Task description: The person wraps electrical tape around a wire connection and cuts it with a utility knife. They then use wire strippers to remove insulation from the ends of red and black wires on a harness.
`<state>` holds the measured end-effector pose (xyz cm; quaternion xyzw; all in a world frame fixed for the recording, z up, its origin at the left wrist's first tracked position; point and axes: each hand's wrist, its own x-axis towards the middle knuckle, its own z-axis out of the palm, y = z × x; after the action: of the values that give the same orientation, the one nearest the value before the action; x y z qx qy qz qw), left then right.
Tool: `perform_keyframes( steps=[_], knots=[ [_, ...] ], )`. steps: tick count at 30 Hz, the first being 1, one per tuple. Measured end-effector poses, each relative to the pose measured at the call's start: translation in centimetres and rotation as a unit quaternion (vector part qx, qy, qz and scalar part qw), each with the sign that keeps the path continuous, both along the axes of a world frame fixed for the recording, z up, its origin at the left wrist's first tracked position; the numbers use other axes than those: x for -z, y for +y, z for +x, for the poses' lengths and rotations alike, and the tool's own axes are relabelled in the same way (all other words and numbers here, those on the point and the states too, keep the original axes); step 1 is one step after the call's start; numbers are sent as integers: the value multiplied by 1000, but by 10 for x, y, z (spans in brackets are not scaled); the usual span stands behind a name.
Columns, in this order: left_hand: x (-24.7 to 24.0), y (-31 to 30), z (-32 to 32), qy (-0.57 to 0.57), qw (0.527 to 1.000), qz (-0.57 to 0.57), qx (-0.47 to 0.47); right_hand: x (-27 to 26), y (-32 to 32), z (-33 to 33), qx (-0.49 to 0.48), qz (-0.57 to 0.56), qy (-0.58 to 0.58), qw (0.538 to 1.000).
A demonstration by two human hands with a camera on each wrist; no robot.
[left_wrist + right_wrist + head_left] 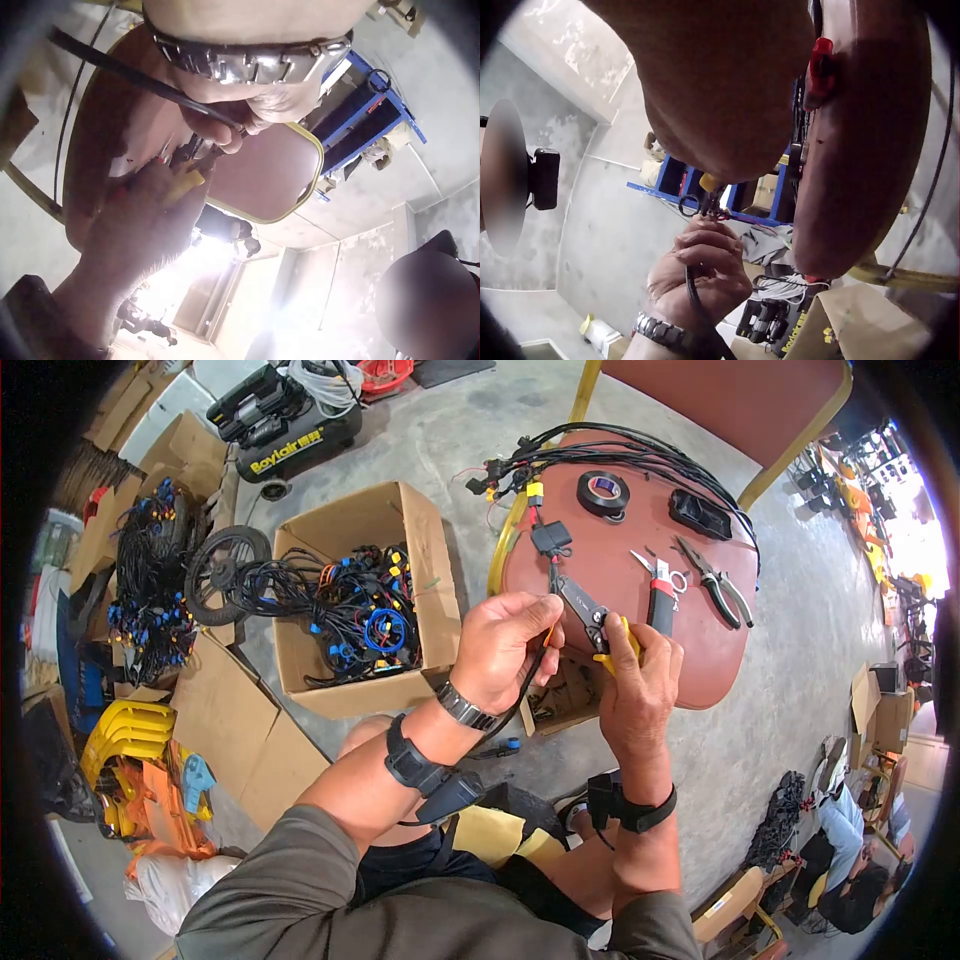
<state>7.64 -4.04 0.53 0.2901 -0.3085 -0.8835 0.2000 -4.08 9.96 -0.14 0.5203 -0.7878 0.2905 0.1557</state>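
My left hand (505, 645) pinches a black cable (527, 678) between thumb and fingers; the cable trails down past the wrist watch. In my right hand (640, 685) are wire strippers (582, 605) with yellow handles, their grey head reaching across to the left fingertips. In the left wrist view the right hand (146, 214) and the cable (127, 76) come together at the tool's yellow handle (184, 186). The right wrist view shows the left hand (701, 266) curled round the cable. Just beyond the fingers lies a small black box on a lead (551, 539) with a yellow connector (535, 491).
The brown padded seat (700, 670) carries pliers (715, 582), a utility knife (661, 600), a round black tape roll (603, 494), a black tray (699, 514) and a bundle of black cables (640, 445). A cardboard box (435, 560) of cables stands left, near an air compressor (300, 445).
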Motion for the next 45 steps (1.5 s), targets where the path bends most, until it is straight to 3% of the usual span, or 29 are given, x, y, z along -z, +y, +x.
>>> perform_keyframes(
  steps=[10,13,22,25,28,34,43,45],
  knots=[
    [0,-7,3,-17,999,-29,30,4,4,-4,-28,7,-99,995],
    [-1,-8,2,-21,998,-50,34,-5,7,-5,-67,-6,-188,980],
    [-2,-6,0,-84,963,-256,15,-10,20,-13,-113,11,-358,927],
    [0,-9,2,-89,963,-252,42,-7,27,-20,-135,38,-402,905],
    [-1,-10,3,-60,964,-251,59,-6,33,-26,-151,49,-471,868],
    [-5,-18,10,-17,966,-238,103,-2,37,-27,-185,15,-684,705],
    [-8,-23,15,52,970,-190,146,5,33,-18,-266,-27,-829,491],
    [-7,-21,14,50,973,-183,133,6,32,-16,-246,-27,-827,505]
  ],
)
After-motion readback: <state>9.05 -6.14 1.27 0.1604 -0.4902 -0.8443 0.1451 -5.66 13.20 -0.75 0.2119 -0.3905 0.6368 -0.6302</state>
